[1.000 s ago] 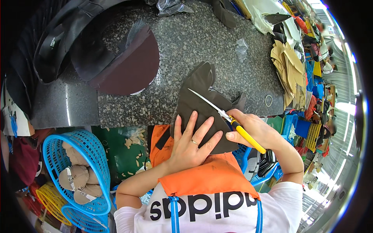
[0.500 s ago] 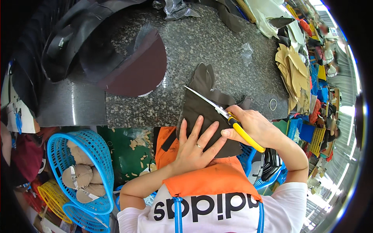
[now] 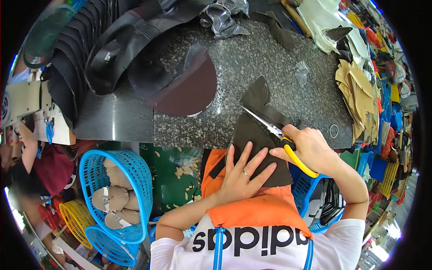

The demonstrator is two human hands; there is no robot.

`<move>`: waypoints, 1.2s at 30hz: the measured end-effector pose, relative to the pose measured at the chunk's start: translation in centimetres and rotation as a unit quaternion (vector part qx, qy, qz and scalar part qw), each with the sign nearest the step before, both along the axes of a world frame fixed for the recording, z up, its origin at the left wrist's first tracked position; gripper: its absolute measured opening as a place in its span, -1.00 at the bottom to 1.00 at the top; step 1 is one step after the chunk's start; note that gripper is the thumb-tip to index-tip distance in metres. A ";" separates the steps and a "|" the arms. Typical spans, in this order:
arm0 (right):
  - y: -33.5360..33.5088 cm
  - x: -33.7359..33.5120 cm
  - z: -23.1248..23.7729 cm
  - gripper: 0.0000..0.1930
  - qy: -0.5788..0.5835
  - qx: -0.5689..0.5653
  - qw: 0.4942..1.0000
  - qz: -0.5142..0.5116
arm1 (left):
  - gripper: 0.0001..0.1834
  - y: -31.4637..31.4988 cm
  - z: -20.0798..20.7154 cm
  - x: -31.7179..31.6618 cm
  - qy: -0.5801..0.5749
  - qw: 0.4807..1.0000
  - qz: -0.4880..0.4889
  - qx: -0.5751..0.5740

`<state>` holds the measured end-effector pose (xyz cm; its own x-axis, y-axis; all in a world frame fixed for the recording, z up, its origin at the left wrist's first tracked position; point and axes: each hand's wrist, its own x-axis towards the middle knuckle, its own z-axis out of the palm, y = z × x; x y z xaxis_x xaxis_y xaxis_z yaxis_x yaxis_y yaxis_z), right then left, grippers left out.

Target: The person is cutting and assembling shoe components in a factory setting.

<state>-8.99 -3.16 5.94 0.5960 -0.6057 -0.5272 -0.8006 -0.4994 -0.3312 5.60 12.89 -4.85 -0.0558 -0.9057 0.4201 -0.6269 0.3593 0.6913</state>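
Observation:
A dark brown-black sheet of leather-like material (image 3: 248, 131) lies at the near edge of the stone-topped table, partly hanging over it. My left hand (image 3: 245, 176) rests flat on its lower part with fingers spread, a ring on one of them. In my right hand (image 3: 313, 148) is a pair of scissors with yellow and black handles (image 3: 300, 164). Its silver blades (image 3: 262, 120) point to the far left and lie along a cut in the sheet. Beyond the blades, a partly cut strip (image 3: 257, 94) folds away to the right. The fingers inside the handles are partly hidden.
A maroon half-round piece (image 3: 191, 87) and large black sheets (image 3: 114, 49) lie at the left. Tan cut pieces (image 3: 355, 87) are stacked at the right edge, near a pale ring (image 3: 334, 131). A blue basket (image 3: 146, 189) with beige pieces stands lower left; another blue basket (image 3: 306, 193) is at my right.
The whole view has shifted, so the scene sits farther right and lower. The far strip of the sheet now leans to the right of the blades. My left hand stays flat on the sheet.

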 end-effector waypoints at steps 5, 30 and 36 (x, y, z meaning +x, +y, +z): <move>0.4 -3.4 0.1 -0.37 -0.167 -0.023 0.986 -0.015 | -0.49 -0.2 0.8 2.7 0.054 0.998 -0.017 0.026; 1.5 -26.6 1.8 -0.43 -0.195 -0.133 0.913 -0.332 | -0.12 -11.9 2.3 2.8 -0.251 0.967 -0.046 0.004; -0.7 -32.9 -3.8 -0.42 -0.161 -0.392 0.769 -0.479 | -0.38 -10.2 5.1 7.9 -0.272 0.959 0.058 0.046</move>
